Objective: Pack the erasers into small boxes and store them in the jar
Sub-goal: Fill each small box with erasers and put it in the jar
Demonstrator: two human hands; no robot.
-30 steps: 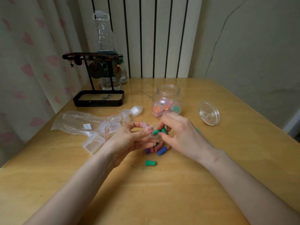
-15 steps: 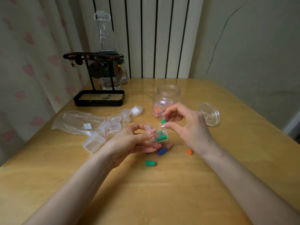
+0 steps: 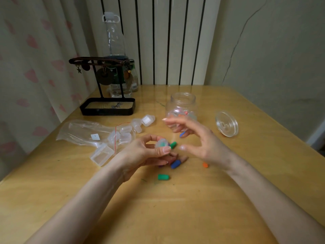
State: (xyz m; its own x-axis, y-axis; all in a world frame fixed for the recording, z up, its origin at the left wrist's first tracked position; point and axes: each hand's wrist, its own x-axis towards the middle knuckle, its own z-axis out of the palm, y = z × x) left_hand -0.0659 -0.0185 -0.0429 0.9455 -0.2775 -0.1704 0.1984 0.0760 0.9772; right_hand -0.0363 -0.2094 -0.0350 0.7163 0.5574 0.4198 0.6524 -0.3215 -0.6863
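My left hand [image 3: 147, 154] grips a small clear box [image 3: 161, 143] with green erasers inside; one green eraser [image 3: 173, 144] sticks out at its right side. My right hand [image 3: 198, 138] hovers just right of it, fingers spread and blurred, holding nothing. Loose erasers lie under the hands: a blue eraser [image 3: 175, 164], a green eraser [image 3: 163, 177], an orange eraser [image 3: 205, 165]. The open clear jar [image 3: 181, 104] stands behind my right hand with filled boxes inside. Its lid [image 3: 226, 123] lies to the right.
Several empty small boxes [image 3: 125, 132] spill from a plastic bag [image 3: 82, 131] at the left, one larger box [image 3: 102, 154] nearest me. A black jewellery stand [image 3: 107, 106] and a bottle [image 3: 114, 50] stand at the back left. The wooden table [image 3: 175, 208] ends at walls behind and right.
My right hand has let go of the box, opened and lifted slightly toward the jar. My left hand has tilted the box and kept it in place.
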